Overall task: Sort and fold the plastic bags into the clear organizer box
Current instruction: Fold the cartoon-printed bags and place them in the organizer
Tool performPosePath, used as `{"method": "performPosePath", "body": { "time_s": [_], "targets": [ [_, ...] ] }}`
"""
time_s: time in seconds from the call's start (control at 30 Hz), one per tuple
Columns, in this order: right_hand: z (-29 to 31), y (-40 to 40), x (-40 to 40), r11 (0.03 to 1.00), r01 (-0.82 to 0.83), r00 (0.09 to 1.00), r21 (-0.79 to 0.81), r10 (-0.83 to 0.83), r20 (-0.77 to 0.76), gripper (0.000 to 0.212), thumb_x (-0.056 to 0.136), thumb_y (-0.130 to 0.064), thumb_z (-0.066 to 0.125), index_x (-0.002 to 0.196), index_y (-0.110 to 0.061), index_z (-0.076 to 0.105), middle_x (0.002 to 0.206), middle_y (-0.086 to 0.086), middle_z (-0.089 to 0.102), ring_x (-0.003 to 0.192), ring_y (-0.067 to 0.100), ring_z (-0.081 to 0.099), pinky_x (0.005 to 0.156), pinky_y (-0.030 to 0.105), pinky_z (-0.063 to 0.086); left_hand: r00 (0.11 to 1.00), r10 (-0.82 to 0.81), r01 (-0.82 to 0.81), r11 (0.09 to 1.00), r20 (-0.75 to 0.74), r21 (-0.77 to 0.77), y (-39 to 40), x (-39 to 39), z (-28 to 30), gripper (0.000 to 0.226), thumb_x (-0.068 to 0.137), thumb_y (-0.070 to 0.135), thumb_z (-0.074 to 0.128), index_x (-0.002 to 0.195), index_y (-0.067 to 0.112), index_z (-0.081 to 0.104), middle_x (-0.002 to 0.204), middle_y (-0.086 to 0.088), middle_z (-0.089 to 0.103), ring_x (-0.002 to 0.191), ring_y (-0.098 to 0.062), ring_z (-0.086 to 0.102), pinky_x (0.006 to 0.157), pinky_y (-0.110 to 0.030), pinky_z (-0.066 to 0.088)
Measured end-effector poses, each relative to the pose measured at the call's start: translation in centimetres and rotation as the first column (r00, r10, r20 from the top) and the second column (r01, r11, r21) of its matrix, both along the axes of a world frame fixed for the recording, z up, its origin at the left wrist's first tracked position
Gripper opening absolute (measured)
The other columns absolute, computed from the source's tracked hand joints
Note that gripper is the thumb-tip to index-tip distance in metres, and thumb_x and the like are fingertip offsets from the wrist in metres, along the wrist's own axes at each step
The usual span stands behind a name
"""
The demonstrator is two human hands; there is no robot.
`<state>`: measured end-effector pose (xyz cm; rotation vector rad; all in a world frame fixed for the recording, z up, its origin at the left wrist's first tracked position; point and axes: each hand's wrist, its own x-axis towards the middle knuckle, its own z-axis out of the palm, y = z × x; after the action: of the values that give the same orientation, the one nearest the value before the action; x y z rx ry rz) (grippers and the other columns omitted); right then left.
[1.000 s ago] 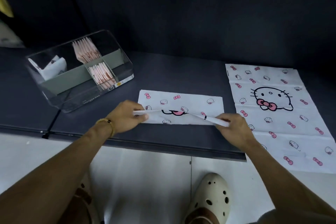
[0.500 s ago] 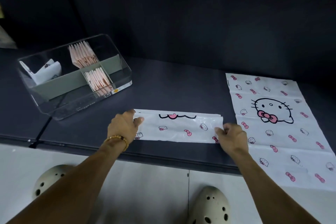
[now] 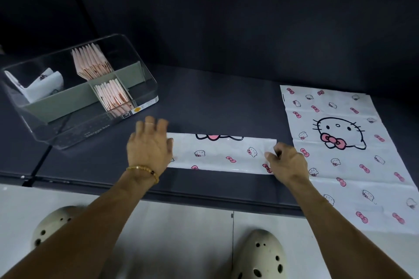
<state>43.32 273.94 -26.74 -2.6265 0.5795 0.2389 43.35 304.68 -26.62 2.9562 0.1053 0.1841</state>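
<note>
A white plastic bag with pink bows and cat faces lies folded into a long strip (image 3: 221, 153) on the dark table (image 3: 215, 102). My left hand (image 3: 149, 145) lies flat on its left end, fingers spread. My right hand (image 3: 286, 161) pinches the strip's right end with curled fingers. To the right, a second bag (image 3: 344, 147) of the same print lies unfolded, its near end hanging over the table edge. The clear organizer box (image 3: 77, 90) stands tilted at the back left and holds folded pink bags and one folded white bag.
The table's front edge (image 3: 204, 197) runs just below my wrists. Beyond it are white floor tiles and two cream clogs (image 3: 258, 256). A dark wall rises behind the table.
The bag's near edge was lifted and folded away from me, turning it into a narrower strip. My left hand has opened flat on the left end; my right still pinches the right end.
</note>
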Motion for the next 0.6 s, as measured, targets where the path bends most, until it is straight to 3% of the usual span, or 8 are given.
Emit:
{"method": "performPosePath", "body": {
  "time_s": [0.07, 0.13, 0.2, 0.27, 0.37, 0.47, 0.53, 0.6],
  "targets": [
    [0.0, 0.0, 0.0, 1.000, -0.001, 1.000, -0.001, 0.001, -0.003, 0.028, 0.090, -0.032, 0.058, 0.069, -0.019, 0.044, 0.071, 0.002, 0.056, 0.074, 0.030, 0.053, 0.066, 0.030, 0.037, 0.951, -0.308, 0.308, 0.951, 0.040, 0.008, -1.2, -1.1, -1.0, 0.045, 0.089, 0.028, 0.055, 0.132, 0.016, 0.050, 0.136, -0.010, 0.050, 0.126, -0.034, 0.043, 0.100, -0.048, 0.040],
    [0.0, -0.2, 0.1, 1.000, -0.023, 1.000, 0.014, 0.023, 0.000, 0.031, 0.089, -0.031, 0.060, 0.066, -0.018, 0.043, 0.070, 0.004, 0.056, 0.075, 0.031, 0.054, 0.066, 0.030, 0.039, 0.899, -0.421, 0.425, 0.905, -0.121, 0.010, -1.5, -1.9, -2.4, 0.055, 0.098, 0.038, 0.032, 0.149, 0.021, 0.022, 0.156, 0.001, 0.023, 0.145, -0.023, 0.014, 0.117, -0.041, 0.014],
    [0.3, -0.5, 0.4, 0.998, -0.034, 0.999, 0.049, 0.035, -0.017, 0.031, 0.088, -0.030, 0.062, 0.065, -0.015, 0.046, 0.067, 0.004, 0.055, 0.075, 0.030, 0.055, 0.065, 0.029, 0.040, 0.893, -0.401, 0.418, 0.907, -0.205, 0.048, -1.1, -2.2, -3.6, 0.058, 0.098, 0.045, 0.012, 0.151, 0.025, -0.001, 0.159, 0.007, 0.002, 0.146, -0.016, -0.005, 0.119, -0.036, -0.001],
    [1.0, -0.3, 0.4, 0.997, -0.030, 0.998, 0.066, 0.033, -0.048, 0.027, 0.086, -0.030, 0.063, 0.068, -0.013, 0.052, 0.065, 0.003, 0.056, 0.074, 0.029, 0.056, 0.063, 0.029, 0.042, 0.897, -0.388, 0.411, 0.909, -0.210, 0.076, -0.8, -2.3, -4.0, 0.061, 0.096, 0.050, 0.005, 0.150, 0.025, -0.006, 0.159, 0.007, -0.003, 0.146, -0.016, -0.008, 0.119, -0.037, -0.004],
    [2.0, 0.6, -0.1, 0.964, -0.086, 0.985, -0.250, 0.119, 0.121, 0.016, 0.081, -0.025, 0.066, 0.091, -0.013, 0.059, 0.083, 0.007, 0.062, 0.080, 0.032, 0.054, 0.064, 0.033, 0.044, 0.894, -0.390, 0.415, 0.906, -0.222, 0.080, -0.8, -2.3, -3.8, 0.066, 0.093, 0.056, 0.003, 0.150, 0.026, -0.007, 0.159, 0.005, -0.003, 0.146, -0.017, -0.007, 0.117, -0.037, -0.005],
    [1.8, 4.6, -0.7, 0.761, -0.401, 0.757, -0.510, 0.589, 0.283, 0.037, 0.080, -0.020, 0.071, 0.113, -0.005, 0.064, 0.116, 0.016, 0.063, 0.105, 0.037, 0.057, 0.082, 0.045, 0.050, 0.899, -0.375, 0.402, 0.912, -0.226, 0.086, -1.0, -2.4, -3.7, 0.072, 0.089, 0.060, 0.001, 0.151, 0.025, -0.005, 0.159, 0.005, -0.001, 0.146, -0.017, -0.005, 0.117, -0.037, -0.004],
    [0.5, 8.6, -0.9, 0.631, -0.647, 0.606, -0.428, 0.766, 0.213, 0.047, 0.087, -0.018, 0.064, 0.130, -0.002, 0.055, 0.142, 0.018, 0.048, 0.131, 0.035, 0.045, 0.106, 0.046, 0.040, 0.902, -0.379, 0.402, 0.912, -0.207, 0.078, -1.0, -2.5, -3.6, 0.075, 0.088, 0.062, 0.008, 0.151, 0.022, 0.004, 0.159, 0.004, 0.006, 0.147, -0.018, 0.001, 0.118, -0.038, 0.000],
    [-1.2, 11.7, -1.2, 0.565, -0.770, 0.578, -0.296, 0.815, 0.051, 0.056, 0.098, -0.025, 0.044, 0.148, -0.004, 0.029, 0.159, 0.012, 0.017, 0.147, 0.027, 0.014, 0.120, 0.041, 0.015, 0.902, -0.389, 0.406, 0.912, -0.185, 0.058, -0.9, -2.6, -3.3, 0.078, 0.088, 0.063, 0.018, 0.151, 0.017, 0.014, 0.158, 0.001, 0.015, 0.146, -0.019, 0.009, 0.118, -0.039, 0.005]
  ]
}}
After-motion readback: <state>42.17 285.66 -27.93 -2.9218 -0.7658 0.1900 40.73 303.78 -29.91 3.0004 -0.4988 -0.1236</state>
